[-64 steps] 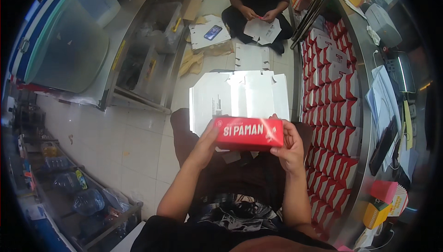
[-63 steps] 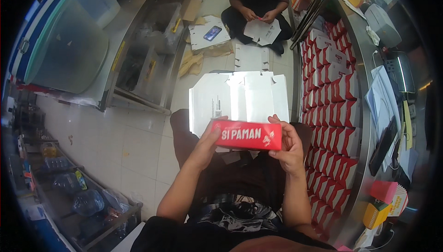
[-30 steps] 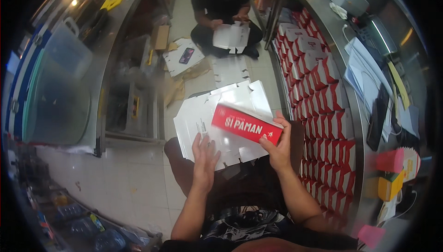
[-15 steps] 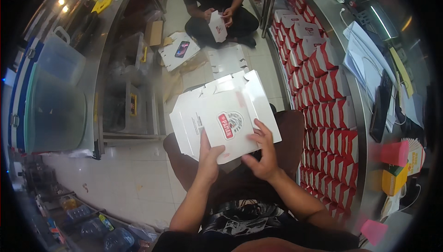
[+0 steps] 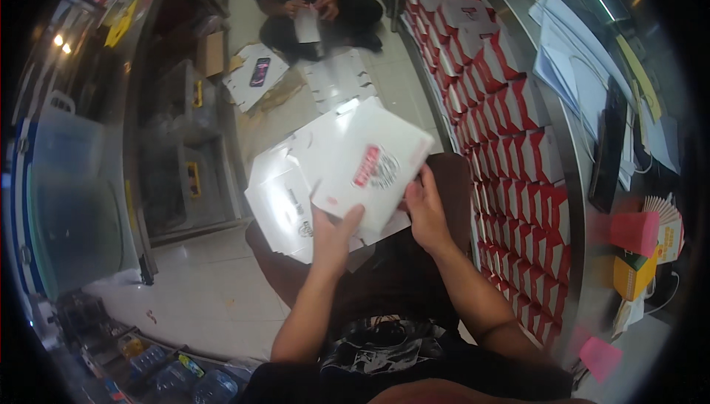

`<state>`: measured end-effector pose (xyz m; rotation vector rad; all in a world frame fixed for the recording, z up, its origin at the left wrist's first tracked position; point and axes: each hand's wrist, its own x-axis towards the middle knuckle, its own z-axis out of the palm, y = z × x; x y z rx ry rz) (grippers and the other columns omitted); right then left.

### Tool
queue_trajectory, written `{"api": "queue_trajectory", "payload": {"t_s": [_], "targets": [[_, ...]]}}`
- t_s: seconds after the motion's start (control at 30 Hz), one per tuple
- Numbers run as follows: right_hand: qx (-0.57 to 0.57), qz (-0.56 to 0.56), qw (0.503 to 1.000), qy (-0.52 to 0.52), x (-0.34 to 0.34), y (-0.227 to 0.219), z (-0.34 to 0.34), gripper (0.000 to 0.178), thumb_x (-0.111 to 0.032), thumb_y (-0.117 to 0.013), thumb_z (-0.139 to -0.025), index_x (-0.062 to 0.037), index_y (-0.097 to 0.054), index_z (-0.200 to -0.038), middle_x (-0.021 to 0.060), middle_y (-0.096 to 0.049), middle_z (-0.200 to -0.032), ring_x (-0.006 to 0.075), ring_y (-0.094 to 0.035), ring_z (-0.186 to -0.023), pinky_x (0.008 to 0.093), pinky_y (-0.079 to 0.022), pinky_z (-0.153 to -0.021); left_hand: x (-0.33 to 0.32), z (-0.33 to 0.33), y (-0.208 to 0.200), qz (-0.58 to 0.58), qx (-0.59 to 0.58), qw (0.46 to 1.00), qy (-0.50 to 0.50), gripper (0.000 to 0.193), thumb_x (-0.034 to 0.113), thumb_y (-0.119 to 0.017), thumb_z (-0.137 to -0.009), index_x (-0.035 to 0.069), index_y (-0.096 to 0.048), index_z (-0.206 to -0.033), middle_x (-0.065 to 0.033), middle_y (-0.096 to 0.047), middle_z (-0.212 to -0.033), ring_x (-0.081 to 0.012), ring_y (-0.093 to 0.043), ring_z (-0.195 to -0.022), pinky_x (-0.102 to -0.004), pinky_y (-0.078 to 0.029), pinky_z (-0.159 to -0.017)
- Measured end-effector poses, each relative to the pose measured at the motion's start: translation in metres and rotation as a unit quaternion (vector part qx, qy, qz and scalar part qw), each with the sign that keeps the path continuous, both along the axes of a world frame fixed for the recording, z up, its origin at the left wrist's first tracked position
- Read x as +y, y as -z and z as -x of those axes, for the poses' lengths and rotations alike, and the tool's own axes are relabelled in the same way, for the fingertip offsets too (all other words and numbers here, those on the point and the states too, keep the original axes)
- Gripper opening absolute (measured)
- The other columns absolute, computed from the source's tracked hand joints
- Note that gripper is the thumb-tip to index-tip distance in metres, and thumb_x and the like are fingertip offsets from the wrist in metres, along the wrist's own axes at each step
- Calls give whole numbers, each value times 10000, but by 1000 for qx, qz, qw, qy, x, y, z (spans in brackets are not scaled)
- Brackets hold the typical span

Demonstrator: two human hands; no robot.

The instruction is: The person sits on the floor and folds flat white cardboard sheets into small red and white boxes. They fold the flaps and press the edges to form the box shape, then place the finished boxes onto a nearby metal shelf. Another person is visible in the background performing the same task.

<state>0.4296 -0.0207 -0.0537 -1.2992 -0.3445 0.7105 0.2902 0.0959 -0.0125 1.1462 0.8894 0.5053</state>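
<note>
A white cardboard box (image 5: pixel 377 163) with a red and black printed emblem is tilted between my two hands, above my lap. My left hand (image 5: pixel 334 240) grips its near left corner, thumb on the top face and some fingers hidden behind it. Along the box's right edge, my right hand (image 5: pixel 429 211) is closed, fingertips at the side. Underneath lie flat, unfolded white carton sheets (image 5: pixel 275 200) across my knees, with slots and printing; how many is hidden.
Ahead, a seated person (image 5: pixel 314 15) handles a white carton. Carton sheets (image 5: pixel 336 78) and a phone (image 5: pixel 259 72) lie on the floor. Rows of red-and-white folded boxes (image 5: pixel 510 160) line the right. Clear plastic bins (image 5: pixel 196 189) stand left; papers (image 5: pixel 577 64) lie on the right counter.
The printed carton has been lifted and turned off the flat sheets, baring their printing, and now looks like a closed box. My right hand has moved up its right edge. The whole view has shifted.
</note>
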Motion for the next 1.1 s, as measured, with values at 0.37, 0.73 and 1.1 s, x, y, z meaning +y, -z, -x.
{"api": "queue_trajectory", "payload": {"t_s": [0.37,0.73,1.1], "targets": [[-309,567,762,-33,-22,43,-86,855,-465,-728,-918,-65,-363,-1580,294,-353,-1588,472,-409,-1420,584,-404,-1129,137,-331,44,-74,-108,991,38,910,144,-872,-826,17,-274,-1500,-229,-562,-1342,-277,-650,-1095,-360,-562,-851],[-337,557,758,-41,-4,48,-110,755,-419,-771,-881,-90,-492,-1501,268,-427,-1527,471,-476,-1353,593,-426,-1092,115,-563,152,-218,-4,954,206,897,300,-942,-751,-66,-442,-1399,-225,-664,-1226,-291,-708,-1075,-387,-592,-883],[-320,538,779,-35,-3,55,-113,727,-402,-757,-899,-83,-498,-1498,268,-420,-1536,460,-415,-1428,599,-383,-1136,94,-552,129,-207,131,930,275,1064,660,-801,-772,-32,-432,-1491,-371,-441,-1469,-499,-550,-1305,-485,-464,-1124]]}}
